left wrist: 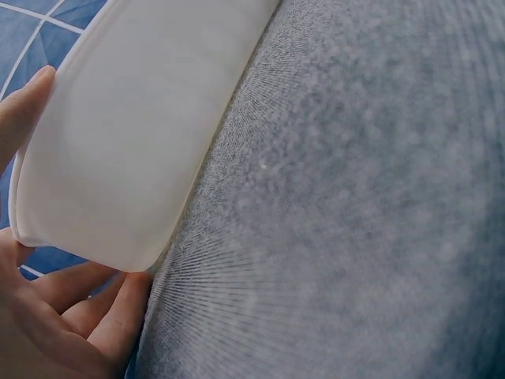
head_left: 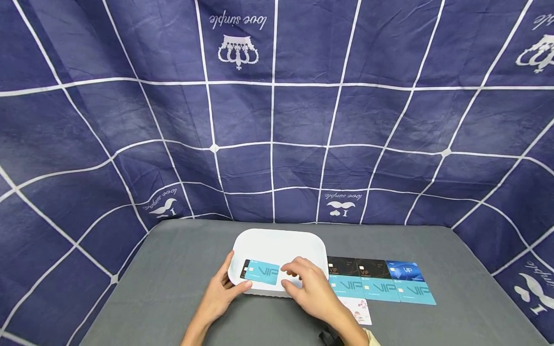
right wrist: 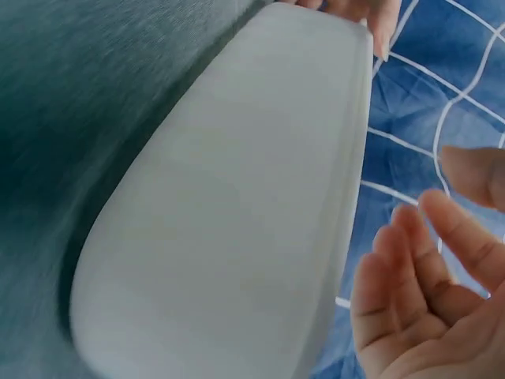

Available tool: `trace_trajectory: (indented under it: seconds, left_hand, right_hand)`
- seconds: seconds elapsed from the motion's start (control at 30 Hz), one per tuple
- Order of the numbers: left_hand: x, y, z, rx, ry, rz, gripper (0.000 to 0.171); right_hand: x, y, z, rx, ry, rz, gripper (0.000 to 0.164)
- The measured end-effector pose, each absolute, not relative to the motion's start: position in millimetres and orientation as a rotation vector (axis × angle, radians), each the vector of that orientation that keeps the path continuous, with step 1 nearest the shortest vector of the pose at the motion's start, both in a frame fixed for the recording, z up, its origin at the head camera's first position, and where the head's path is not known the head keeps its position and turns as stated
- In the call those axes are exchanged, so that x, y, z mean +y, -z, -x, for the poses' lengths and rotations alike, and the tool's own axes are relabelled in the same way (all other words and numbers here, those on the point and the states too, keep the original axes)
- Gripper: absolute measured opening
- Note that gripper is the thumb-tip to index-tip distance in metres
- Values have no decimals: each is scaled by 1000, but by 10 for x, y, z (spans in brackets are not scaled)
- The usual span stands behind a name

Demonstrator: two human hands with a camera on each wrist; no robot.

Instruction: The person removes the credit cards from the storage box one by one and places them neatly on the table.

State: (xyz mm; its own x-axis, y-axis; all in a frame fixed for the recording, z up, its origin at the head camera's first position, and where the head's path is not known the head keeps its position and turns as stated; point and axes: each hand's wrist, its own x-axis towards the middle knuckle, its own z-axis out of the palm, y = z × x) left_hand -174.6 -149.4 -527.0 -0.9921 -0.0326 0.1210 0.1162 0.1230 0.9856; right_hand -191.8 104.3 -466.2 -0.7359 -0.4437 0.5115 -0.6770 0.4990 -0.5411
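Observation:
A white tray (head_left: 281, 240) with rounded corners sits on the grey tabletop. Inside it, a light-blue VIP card (head_left: 262, 272) overlaps a black card (head_left: 245, 268), whose left edge shows. My left hand (head_left: 220, 290) holds the tray's near left corner, thumb at the near rim and fingers around the left end; the left wrist view shows these fingers (left wrist: 118, 316) against the tray's end wall. Over the tray's right part, my right hand (head_left: 312, 288) hovers just right of the blue card, thumb and fingers apart. The right wrist view shows nothing between its fingers (right wrist: 402, 268).
Right of the tray, cards lie in rows: two black VIP cards (head_left: 373, 268) and a dark-blue one (head_left: 405, 270), with three light-blue VIP cards (head_left: 381, 290) below. A white floral card (head_left: 359, 310) lies nearer, partly behind my right forearm. A blue checked curtain (head_left: 303, 115) hangs behind.

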Motion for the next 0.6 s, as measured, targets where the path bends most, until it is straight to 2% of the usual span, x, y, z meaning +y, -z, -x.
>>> trace_trajectory:
  seconds: [0.27,0.6]
  left_hand:
    - [-1479,5262,1748,-2275,2010,87,96]
    - [-1484,5268,1763,-2268,2006,96,96]
  right_hand:
    - [709,4711,2154,-2570,-1000,-878,25]
    - [530,4950,2566,-2760,-873,-1050,45]
